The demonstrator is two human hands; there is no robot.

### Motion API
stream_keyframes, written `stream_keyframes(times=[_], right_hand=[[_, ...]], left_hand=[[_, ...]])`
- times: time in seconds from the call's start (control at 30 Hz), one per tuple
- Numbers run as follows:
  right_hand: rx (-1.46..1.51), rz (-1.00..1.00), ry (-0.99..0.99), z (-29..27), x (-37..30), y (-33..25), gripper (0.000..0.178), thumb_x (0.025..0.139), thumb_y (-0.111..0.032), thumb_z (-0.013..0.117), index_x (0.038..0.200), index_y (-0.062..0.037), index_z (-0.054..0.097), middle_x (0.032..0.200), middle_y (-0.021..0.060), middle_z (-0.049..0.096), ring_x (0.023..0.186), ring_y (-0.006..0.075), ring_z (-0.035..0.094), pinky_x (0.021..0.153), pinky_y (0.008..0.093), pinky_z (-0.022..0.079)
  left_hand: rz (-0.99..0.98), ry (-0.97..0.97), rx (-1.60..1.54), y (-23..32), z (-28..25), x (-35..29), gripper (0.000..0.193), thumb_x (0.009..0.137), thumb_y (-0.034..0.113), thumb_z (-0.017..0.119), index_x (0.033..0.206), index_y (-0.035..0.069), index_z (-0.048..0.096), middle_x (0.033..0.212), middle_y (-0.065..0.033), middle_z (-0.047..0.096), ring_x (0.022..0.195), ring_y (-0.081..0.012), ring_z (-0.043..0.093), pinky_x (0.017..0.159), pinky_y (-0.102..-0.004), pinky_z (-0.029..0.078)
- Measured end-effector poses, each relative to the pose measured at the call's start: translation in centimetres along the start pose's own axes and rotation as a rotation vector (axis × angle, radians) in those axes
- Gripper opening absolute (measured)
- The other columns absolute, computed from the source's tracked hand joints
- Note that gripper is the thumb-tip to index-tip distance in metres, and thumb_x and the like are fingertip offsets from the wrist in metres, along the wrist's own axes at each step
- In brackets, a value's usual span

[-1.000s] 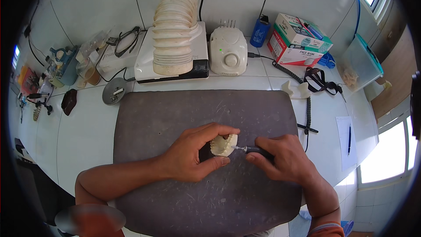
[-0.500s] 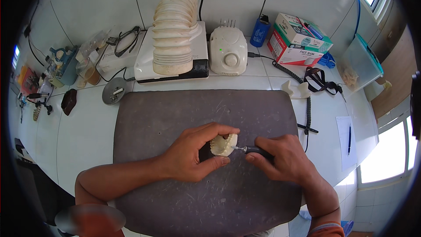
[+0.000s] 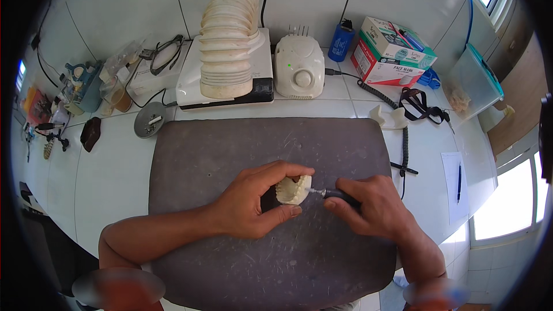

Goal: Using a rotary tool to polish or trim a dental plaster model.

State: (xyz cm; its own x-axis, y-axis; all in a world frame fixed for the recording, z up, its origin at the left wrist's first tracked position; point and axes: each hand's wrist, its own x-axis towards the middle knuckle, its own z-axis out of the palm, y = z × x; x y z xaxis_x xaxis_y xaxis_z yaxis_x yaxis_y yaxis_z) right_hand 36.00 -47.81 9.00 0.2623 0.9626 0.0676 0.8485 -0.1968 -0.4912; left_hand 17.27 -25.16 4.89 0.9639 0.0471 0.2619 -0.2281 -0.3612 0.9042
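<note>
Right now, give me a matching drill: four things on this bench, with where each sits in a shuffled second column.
Things:
1. tooth cast
2. handheld tool
3. blue bottle
4. pen

Places:
A. on a sheet of paper at the right edge of the bench
B. in the right hand, tip at the cast
C. by the back wall, next to the red and white box
D. in the left hand, over the dark mat

Pairs: 1-D, 2-B, 3-C, 4-A
</note>
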Motion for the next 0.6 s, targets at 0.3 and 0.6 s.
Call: stream_keyframes(times=[0.3,0.6], right_hand=[[-0.013,0.038,-0.029,-0.24,-0.06,0.1,0.048,0.109,-0.05,0.074,0.087,-0.0075,0.068,0.061,0.0147,0.065,0.055,0.0425,0.066,0.055,0.051,0.048],[-0.013,0.001,0.004,0.07,-0.05,0.09,0.049,0.108,-0.048,0.076,0.083,-0.0077,0.067,0.057,0.0149,0.061,0.054,0.0427,0.064,0.055,0.05,0.047]], left_hand=[[-0.005,-0.001,-0.006,0.05,0.06,0.01,0.061,0.098,0.007,0.086,0.155,0.002,0.064,0.136,-0.0134,0.074,0.121,-0.0196,0.073,0.105,-0.0353,0.057],[-0.006,0.001,-0.015,-0.09,0.07,-0.01,0.062,0.099,0.006,0.086,0.156,0.002,0.063,0.137,-0.0131,0.073,0.122,-0.0192,0.072,0.106,-0.0351,0.057]])
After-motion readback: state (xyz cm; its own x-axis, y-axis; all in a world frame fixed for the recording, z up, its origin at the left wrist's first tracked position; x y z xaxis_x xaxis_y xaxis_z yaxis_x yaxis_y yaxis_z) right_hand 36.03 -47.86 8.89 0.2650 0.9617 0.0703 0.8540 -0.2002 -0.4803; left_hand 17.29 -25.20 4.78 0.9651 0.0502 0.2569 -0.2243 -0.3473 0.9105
